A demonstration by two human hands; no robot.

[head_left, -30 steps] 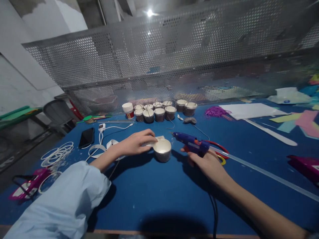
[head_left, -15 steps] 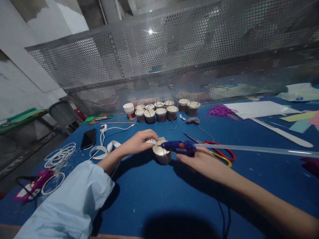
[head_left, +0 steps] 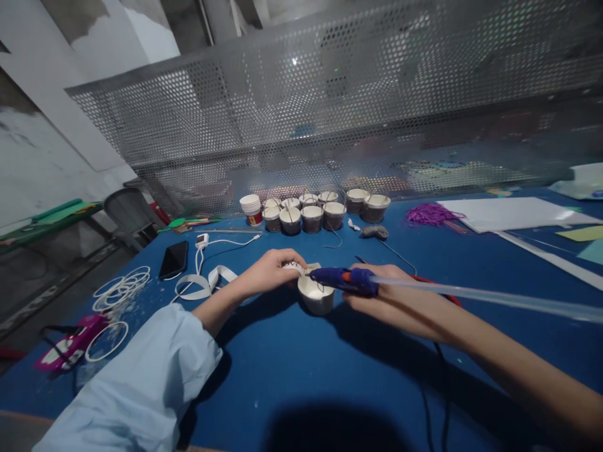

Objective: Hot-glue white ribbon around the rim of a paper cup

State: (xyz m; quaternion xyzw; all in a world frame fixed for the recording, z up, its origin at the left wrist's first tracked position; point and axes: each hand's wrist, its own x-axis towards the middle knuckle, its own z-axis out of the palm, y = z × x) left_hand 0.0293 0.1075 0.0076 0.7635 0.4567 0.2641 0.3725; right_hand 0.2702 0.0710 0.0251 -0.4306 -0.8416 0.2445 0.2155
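Note:
My right hand is wrapped round a blue hot glue gun, with a long clear glue stick running out of its back. The gun's nozzle points left, at the rim of a small white-lined cup with a greyish outer side. Beside that rim, my left hand pinches a white strip between thumb and fingers. Whether the strip touches the nozzle I cannot tell. Behind my right hand lie red-handled scissors, mostly covered.
Several similar cups stand at the back, next to stacked paper cups. White ribbon, a phone and white rings lie left. Grey yarn, purple strands and a white sheet lie right.
The view has shifted slightly, so the table things appear further right. The nozzle stays at the cup's rim, and my right hand now covers more of the scissors. Both grips stay the same.

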